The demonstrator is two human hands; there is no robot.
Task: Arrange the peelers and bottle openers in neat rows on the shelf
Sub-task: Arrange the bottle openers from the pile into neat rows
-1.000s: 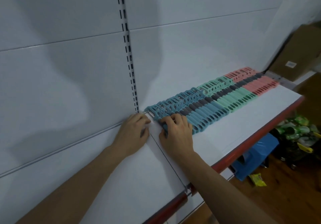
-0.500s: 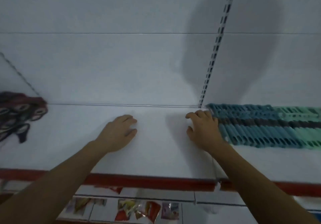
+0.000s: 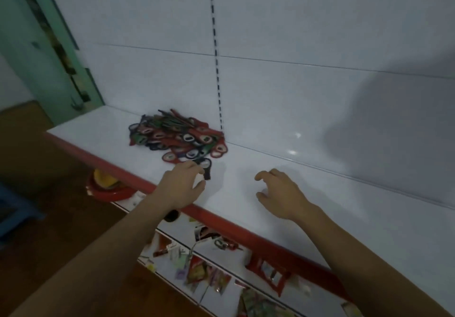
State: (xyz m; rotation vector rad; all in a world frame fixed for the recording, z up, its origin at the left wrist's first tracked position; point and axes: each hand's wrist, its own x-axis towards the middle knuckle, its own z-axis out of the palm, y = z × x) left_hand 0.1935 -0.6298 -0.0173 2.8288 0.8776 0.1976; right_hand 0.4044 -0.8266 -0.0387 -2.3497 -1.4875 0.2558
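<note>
A left hand (image 3: pixel 182 186) pinches a black bottle opener (image 3: pixel 207 169) between fingers (image 3: pixel 194 166) and thumb on the white shelf (image 3: pixel 344 206). A heap of bottle openers (image 3: pixel 177 137) lies just beyond those fingers. The right hand (image 3: pixel 280 193) has loosely curled fingers that hold nothing.

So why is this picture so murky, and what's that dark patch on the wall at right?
Head view: dim lighting; the dark patch is a soft shadow on the back panel; two small glare spots on the glossy shelf; the bottle opener pile is blurred.
</note>
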